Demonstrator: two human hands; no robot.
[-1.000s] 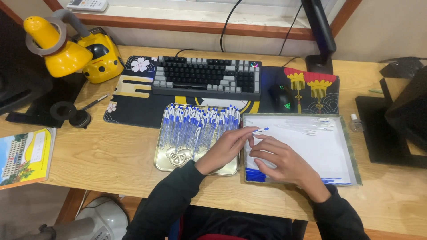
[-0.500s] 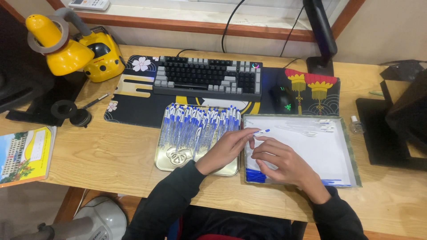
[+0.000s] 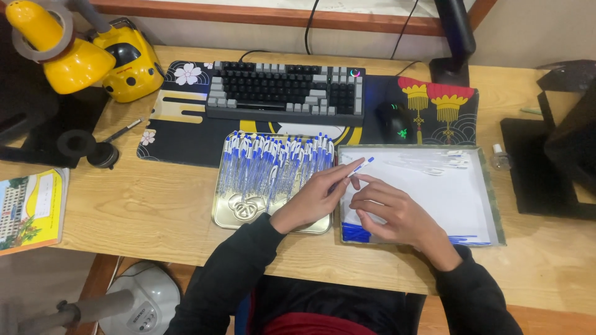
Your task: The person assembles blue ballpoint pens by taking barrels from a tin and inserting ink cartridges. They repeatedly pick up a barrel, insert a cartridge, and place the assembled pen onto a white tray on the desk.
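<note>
My left hand (image 3: 313, 197) holds a blue-and-white pen (image 3: 359, 167) by its lower end, over the gap between two trays. My right hand (image 3: 391, 208) rests beside it, fingertips touching the pen's barrel. A gold metal tray (image 3: 234, 209) on the left is packed with several blue-capped pens (image 3: 267, 162). To the right lies a white-lined shallow tray (image 3: 472, 192) with a few clear pen parts (image 3: 450, 160) at its far edge.
A keyboard (image 3: 285, 92) and black mouse (image 3: 397, 121) sit on a patterned desk mat behind the trays. A yellow lamp (image 3: 59, 53) with a tape roll stands far left, a book (image 3: 28, 211) at the left edge, a monitor stand (image 3: 456, 43) behind.
Both hands stay at the same spot with the pen between them; only small finger shifts show.
</note>
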